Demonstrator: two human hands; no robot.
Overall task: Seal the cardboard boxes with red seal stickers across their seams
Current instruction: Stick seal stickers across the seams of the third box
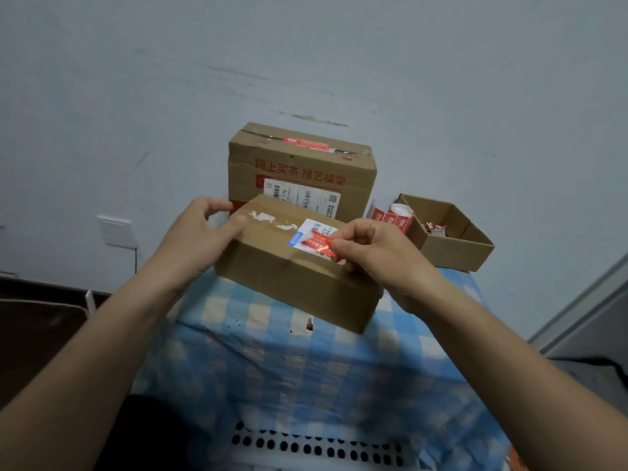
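A small cardboard box (289,277) lies on the blue checked cloth (306,362) in the middle. A red seal sticker (317,243) sits over the white shipping label on its top. My right hand (377,256) pinches the sticker's right end against the box. My left hand (200,232) rests at the box's left end, thumb on the top edge, fingers curled at the far corner. Behind stands a larger cardboard box (302,171) with red print and a red sticker (307,143) across its top seam.
An open cardboard tray (455,246) at the back right holds paper scraps, with a roll of red stickers (394,215) leaning beside it. A pale wall rises right behind the boxes. The cloth covers a small stand with a perforated white front (316,447).
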